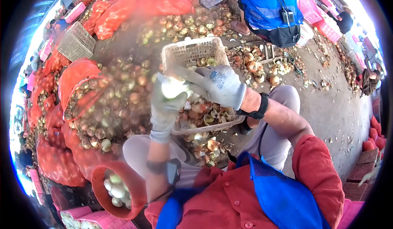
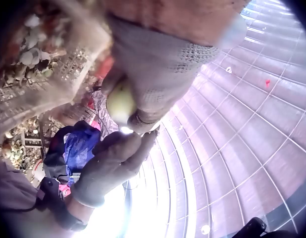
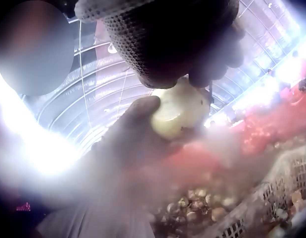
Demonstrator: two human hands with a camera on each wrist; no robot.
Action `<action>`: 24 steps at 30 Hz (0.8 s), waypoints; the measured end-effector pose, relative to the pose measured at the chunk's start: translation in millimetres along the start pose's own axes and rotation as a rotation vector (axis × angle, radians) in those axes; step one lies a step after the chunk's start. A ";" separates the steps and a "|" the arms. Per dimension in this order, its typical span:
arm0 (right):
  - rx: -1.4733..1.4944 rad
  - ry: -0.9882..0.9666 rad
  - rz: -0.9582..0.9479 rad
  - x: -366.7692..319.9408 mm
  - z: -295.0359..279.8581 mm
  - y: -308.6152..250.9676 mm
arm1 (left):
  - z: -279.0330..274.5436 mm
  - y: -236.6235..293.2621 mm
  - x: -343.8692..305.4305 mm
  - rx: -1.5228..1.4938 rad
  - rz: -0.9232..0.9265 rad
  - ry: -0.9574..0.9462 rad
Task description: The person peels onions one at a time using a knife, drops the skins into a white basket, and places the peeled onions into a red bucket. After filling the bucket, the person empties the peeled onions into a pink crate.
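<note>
A pale, peeled-looking onion (image 1: pixel 174 89), bright with glare, is between my two hands over the basket. My left hand (image 1: pixel 163 112), in a light grey knit glove, grips it from the left side. Its thumb lies along the onion (image 3: pixel 180 109) in the right wrist view. My right hand (image 1: pixel 221 85), gloved with a blue print on its back, reaches in from the right with curled fingers pinching at the onion's end. I cannot tell whether a small tool is in those fingers. Below sits a cream plastic basket (image 1: pixel 166 59) with onion skins (image 1: pixel 204 114) inside.
Loose onions (image 1: pixel 123 102) lie heaped at the left beside red mesh sacks (image 1: pixel 61 159). A red bucket (image 1: pixel 100 184) with peeled onions stands by my left leg. Another person in a blue vest (image 1: pixel 266 7) is ahead on the right. Another basket (image 1: pixel 77 42) stands at the far left.
</note>
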State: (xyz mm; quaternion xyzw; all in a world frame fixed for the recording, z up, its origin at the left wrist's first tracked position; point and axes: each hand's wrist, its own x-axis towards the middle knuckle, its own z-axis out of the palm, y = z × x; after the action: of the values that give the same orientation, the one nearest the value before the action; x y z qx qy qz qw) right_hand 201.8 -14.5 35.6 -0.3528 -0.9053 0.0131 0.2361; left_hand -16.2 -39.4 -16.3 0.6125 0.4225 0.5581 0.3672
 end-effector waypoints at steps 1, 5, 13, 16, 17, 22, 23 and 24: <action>0.055 0.024 -0.023 -1.5 -2.2 1.7 | 1.6 2.5 -0.3 -0.003 -0.001 -0.005; 0.248 0.013 0.057 -2.3 -5.3 3.4 | 4.3 10.2 1.1 0.028 0.002 0.026; 0.839 0.547 -0.095 19.3 64.8 26.4 | -1.1 1.5 5.5 0.082 0.144 0.060; 1.012 0.150 0.691 20.7 -10.8 59.7 | -2.6 21.6 -0.8 0.228 0.266 -0.032; 1.004 0.151 0.690 16.5 -3.5 66.9 | -2.6 17.2 4.4 0.222 0.271 -0.029; 0.224 -0.030 0.350 -2.4 37.8 50.6 | -14.9 12.9 -2.1 -0.544 -0.138 0.036; 0.228 -0.109 0.427 4.7 24.5 39.7 | -16.3 12.8 -6.7 -0.913 -0.171 0.079; 0.393 -0.031 0.440 7.9 16.4 30.4 | -22.8 13.0 -0.6 -1.273 -0.222 -0.074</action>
State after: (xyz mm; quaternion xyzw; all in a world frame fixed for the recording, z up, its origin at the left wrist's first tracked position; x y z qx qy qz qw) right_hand 208.9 15.7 18.5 -0.4879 -0.7906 0.2445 0.2776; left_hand -37.5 -45.3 -2.2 0.2466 0.0570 0.6365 0.7285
